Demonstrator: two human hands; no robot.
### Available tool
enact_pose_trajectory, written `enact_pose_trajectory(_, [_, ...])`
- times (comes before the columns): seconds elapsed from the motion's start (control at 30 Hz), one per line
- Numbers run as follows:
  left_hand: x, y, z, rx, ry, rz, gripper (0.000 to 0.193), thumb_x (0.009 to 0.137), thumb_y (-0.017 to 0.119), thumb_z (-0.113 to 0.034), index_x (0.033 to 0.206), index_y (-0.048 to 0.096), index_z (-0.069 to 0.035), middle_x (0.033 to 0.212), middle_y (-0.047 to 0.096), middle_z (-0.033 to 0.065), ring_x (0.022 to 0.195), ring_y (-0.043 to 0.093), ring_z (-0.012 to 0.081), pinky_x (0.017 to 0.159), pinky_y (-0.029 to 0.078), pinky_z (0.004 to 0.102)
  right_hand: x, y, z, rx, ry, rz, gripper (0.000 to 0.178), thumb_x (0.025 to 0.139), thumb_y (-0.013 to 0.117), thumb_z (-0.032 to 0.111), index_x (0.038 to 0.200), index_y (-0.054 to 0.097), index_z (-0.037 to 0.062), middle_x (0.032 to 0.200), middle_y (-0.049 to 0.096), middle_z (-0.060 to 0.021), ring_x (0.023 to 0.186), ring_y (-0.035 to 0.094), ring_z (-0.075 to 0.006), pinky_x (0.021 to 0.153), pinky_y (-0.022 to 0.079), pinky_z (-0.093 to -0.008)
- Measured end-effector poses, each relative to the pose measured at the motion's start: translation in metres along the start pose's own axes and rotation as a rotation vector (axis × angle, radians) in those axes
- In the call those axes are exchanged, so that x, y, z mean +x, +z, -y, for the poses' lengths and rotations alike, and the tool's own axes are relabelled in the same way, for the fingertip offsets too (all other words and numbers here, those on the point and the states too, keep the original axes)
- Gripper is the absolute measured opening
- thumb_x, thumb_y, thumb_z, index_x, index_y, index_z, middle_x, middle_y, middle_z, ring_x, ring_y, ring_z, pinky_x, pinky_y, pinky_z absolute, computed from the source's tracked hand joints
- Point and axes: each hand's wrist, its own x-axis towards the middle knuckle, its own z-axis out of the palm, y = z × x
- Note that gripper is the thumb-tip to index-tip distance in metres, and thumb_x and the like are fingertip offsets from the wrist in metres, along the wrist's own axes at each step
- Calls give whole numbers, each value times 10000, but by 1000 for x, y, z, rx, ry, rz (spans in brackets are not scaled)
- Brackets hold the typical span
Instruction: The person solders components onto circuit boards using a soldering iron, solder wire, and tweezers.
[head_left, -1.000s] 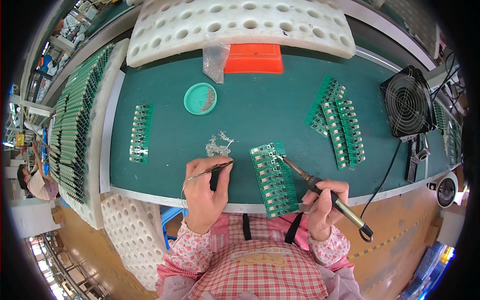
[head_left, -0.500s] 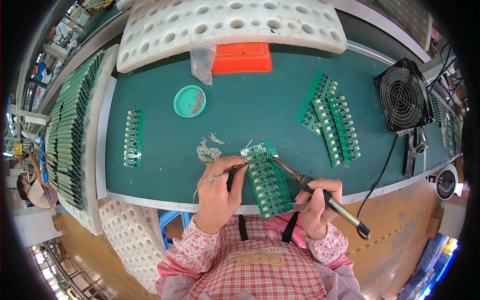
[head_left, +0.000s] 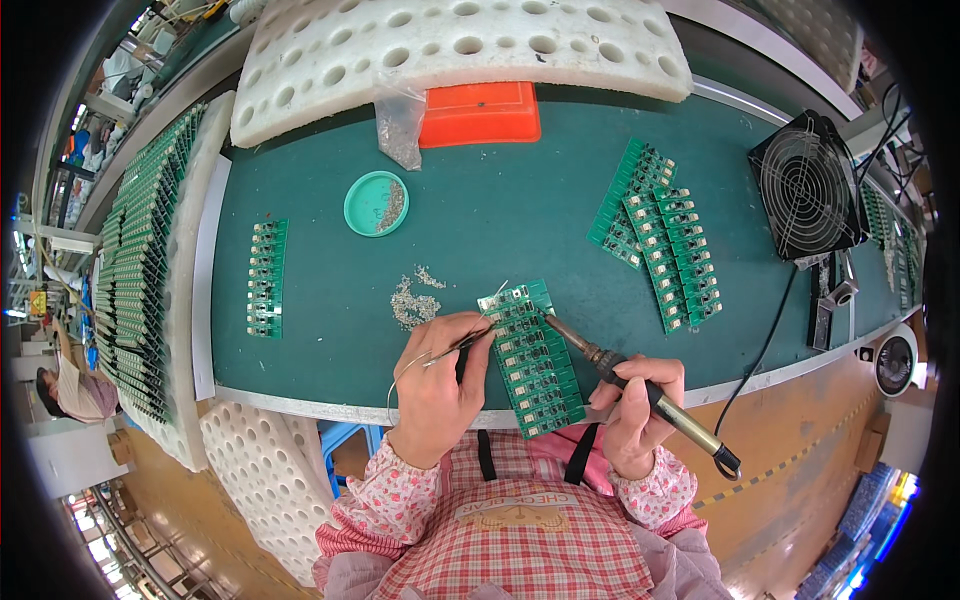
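My right hand [head_left: 640,405] is closed around the handle of a soldering iron [head_left: 665,402]. Its tip touches or hovers just over the upper right part of a green circuit board panel [head_left: 540,375], which carries rows of small parts. The panel lies tilted at the table's front edge. My left hand [head_left: 440,375] pinches dark, thin tweezers [head_left: 470,341] whose points reach the panel's left edge. A thin, silvery curved strand [head_left: 397,378] runs back over that hand. Left of the panel, tiny loose components [head_left: 412,303] lie heaped on the green tabletop [head_left: 330,300].
A round turquoise dish [head_left: 352,212] holds more tiny parts. Behind it are a plastic bag [head_left: 400,130] and red box [head_left: 480,115]. Board panels [head_left: 670,245] lie stacked right; another panel [head_left: 267,280] lies left. A black fan [head_left: 808,190] stands right; boards fill a foam rack [head_left: 190,300].
Both hands, the soldering iron and the panel stay almost in place. The whole view has shifted very slightly.
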Motion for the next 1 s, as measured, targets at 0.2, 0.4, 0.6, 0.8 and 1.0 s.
enact_pose_trajectory(0.2, [0,0,1,3,19,-2,134,848,691,70,936,595,39,979,694,155,835,699,291,710,553,338,2,1,4,34,10,7,142,999,527,112,1028,536,-27,639,608,-56,527,587,-89,495,456,-216])
enact_pose_trajectory(0.4, [-1,1,-1,-13,-23,-25,189,788,736,69,947,651,11,991,702,113,849,671,289,734,532,349,10,4,6,83,-82,71,144,998,523,116,1043,530,-21,655,611,-48,546,588,-96,547,475,-237])
enact_pose_trajectory(0.6, [0,0,-1,-6,-33,-12,149,818,718,58,942,643,26,988,700,129,848,686,290,726,544,342,15,6,9,102,-97,109,170,999,543,157,1053,521,-2,681,622,-48,578,583,-110,615,500,-278])
enact_pose_trajectory(0.8, [1,-2,-2,12,-18,7,108,855,700,34,944,637,35,987,698,146,848,701,291,722,554,337,20,9,10,118,-148,156,178,1000,559,174,1079,521,18,722,643,-61,649,602,-140,667,516,-313])
enact_pose_trajectory(1.0, [1,-2,-2,17,-11,1,102,855,702,30,933,637,38,988,700,139,843,701,289,714,552,338,23,13,13,115,-102,160,197,1000,568,175,1097,529,8,753,673,-89,691,629,-162,706,527,-334])
